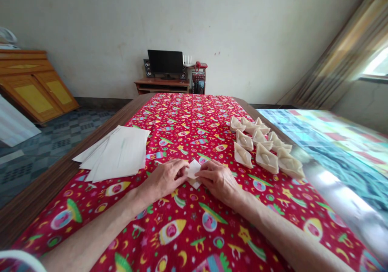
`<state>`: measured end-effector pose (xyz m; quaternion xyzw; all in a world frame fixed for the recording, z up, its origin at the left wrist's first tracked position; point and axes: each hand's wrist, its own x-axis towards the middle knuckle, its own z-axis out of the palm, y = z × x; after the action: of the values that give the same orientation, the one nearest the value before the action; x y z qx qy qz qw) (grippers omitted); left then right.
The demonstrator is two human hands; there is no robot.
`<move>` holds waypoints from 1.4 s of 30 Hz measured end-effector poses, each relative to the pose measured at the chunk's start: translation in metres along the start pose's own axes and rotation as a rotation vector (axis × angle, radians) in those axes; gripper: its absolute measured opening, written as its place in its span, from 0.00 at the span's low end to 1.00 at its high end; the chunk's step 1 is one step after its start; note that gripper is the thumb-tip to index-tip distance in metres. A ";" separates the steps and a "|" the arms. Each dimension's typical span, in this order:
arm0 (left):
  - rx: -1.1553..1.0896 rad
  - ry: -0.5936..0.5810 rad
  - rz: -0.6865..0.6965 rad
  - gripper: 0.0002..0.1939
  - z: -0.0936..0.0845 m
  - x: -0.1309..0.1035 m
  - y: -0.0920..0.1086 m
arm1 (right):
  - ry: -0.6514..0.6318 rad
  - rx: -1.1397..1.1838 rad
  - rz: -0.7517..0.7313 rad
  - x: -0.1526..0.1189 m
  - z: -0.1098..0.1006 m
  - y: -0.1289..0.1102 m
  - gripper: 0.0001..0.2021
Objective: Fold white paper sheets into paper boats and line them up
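Folded paper (194, 171): small, white, roughly diamond-shaped; lies btwn the two hands, near edge of work area, ctr., low over the cloth (contact w/ cloth can't be told), one corner pointing away from the person. L hand (166, 178): fingers curled, tips brought together w/ thumb on the paper's L edge. R hand (220, 180): thumb & fingertips pinched on the R edge; the exact no. of layers btwn the fingertips is too small to tell.

Handling (est.): v. light; thin but stiffened where layers overlap; prob. not slippery; creases & corners easily crushed or torn. Best hold: light pinch at the two side edges, approx. as here, w/ pressure along the folds rather than on the free corners.

Surround: red cloth (194, 219), printed w/ rockets, stars & moons, covers most of the table (27, 219), whose brown wood-grain edge shows at L. L of the hands, paper sheets (123, 154), fanned in an overlapping pile, flat. R, well apart from the paper, boat-like folded forms (266, 159), cream, grouped in loose rows.

Background: monitor (165, 62) on a small desk (163, 82) vs. far wall; wooden cabinet (39, 88) far L; patterned bedding (327, 142) R of table; curtain (327, 62) upper R.
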<state>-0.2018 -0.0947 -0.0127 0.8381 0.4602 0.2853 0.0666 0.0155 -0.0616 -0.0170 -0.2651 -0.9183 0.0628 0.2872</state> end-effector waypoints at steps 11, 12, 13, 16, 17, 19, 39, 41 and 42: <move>0.053 -0.015 0.075 0.05 0.000 -0.002 0.003 | -0.033 0.016 0.135 0.002 -0.007 -0.007 0.09; 0.037 0.000 0.053 0.04 0.001 -0.002 0.003 | -0.031 0.021 0.155 0.002 -0.008 -0.006 0.09; 0.025 0.016 0.029 0.04 0.002 -0.001 0.002 | -0.029 0.020 0.174 0.003 -0.008 -0.006 0.09; 0.022 0.044 -0.047 0.03 0.004 -0.001 0.001 | -0.024 -0.018 0.228 0.003 -0.008 -0.006 0.11; 0.031 0.041 -0.071 0.04 0.004 -0.001 0.000 | -0.022 -0.037 0.244 0.003 -0.008 -0.006 0.11; 0.062 0.028 -0.132 0.06 0.003 -0.001 0.001 | -0.016 -0.082 0.277 0.003 -0.008 -0.006 0.10; 0.343 0.005 -0.267 0.15 0.000 0.006 0.008 | -0.022 -0.331 0.338 0.004 -0.007 -0.007 0.11; 0.343 -0.001 -0.271 0.15 -0.001 0.006 0.009 | -0.041 -0.340 0.352 0.005 -0.008 -0.007 0.10; 0.341 -0.007 -0.273 0.15 -0.001 0.006 0.009 | -0.044 -0.343 0.352 0.005 -0.008 -0.008 0.09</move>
<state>-0.1929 -0.0957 -0.0060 0.7681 0.6108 0.1889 -0.0366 0.0130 -0.0656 -0.0057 -0.4645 -0.8612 -0.0390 0.2028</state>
